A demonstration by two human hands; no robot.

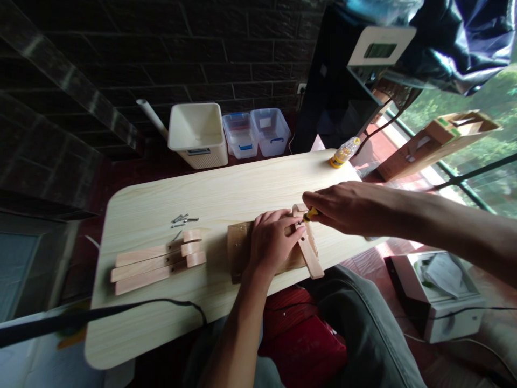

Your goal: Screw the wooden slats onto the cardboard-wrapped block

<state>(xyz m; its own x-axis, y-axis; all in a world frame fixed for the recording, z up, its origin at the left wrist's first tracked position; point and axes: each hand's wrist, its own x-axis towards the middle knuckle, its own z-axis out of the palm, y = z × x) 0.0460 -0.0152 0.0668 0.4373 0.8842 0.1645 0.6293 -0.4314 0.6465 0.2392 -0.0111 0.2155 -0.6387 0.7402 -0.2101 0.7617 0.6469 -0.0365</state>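
My right hand [337,205] is closed around a yellow and black screwdriver [311,214], its tip pointing left and down at a pale wooden hook-shaped piece [310,256]. That piece lies across the right end of a brown wooden block [239,245]. My left hand [272,240] presses over the block and grips it. Its thumb and forefinger reach to the wooden piece, either side of the screwdriver tip. A small dark spot, perhaps a screw head, shows between them. A dark hole [302,238] sits lower on the piece.
Several loose screws [181,219] and three matching wooden hooks [147,261] lie on the left of the table [161,199]. A clear bottle with yellow ends [344,152] stands at the far right corner. Behind are a cream bin [197,132] and two clear tubs [270,132]. A black cable [161,300] crosses the front left.
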